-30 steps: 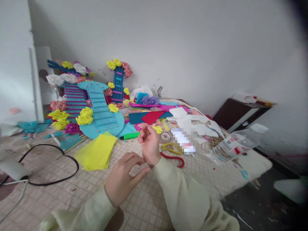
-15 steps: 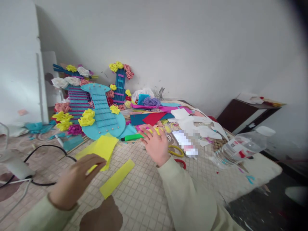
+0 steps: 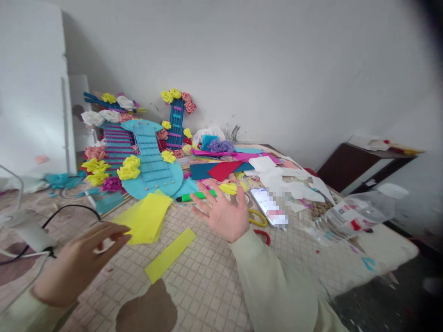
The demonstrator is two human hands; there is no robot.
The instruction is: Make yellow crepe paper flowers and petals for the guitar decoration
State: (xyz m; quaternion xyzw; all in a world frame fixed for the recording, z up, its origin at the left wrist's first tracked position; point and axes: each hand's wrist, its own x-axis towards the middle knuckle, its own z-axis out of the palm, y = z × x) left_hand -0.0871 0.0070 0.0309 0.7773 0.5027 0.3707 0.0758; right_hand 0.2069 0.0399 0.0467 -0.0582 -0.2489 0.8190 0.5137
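My left hand (image 3: pixel 85 258) hovers at the lower left, thumb and forefinger curled into a pinch by the near edge of the stacked yellow paper sheets (image 3: pixel 152 216). Whatever is between the fingertips, if anything, I cannot make out. A single yellow paper strip (image 3: pixel 171 255) lies slantwise on the table between my hands. My right hand (image 3: pixel 224 214) is open, fingers spread and palm showing, with nothing in it. It is raised in front of a green marker (image 3: pixel 194 197) and beside scissors with a yellow handle (image 3: pixel 260 218) and a red handle (image 3: pixel 265 236).
A blue harp-shaped craft piece (image 3: pixel 154 161) with yellow paper flowers stands behind the sheets. A phone (image 3: pixel 266 205), white paper scraps (image 3: pixel 266 168) and a clear plastic bottle (image 3: pixel 360 212) lie to the right. Cables and a white device (image 3: pixel 29 233) are at the left.
My left hand has drawn back to the left, off the yellow sheets. My right hand has spread its fingers wider and turned its palm more into view. The sheets and strip stay put.
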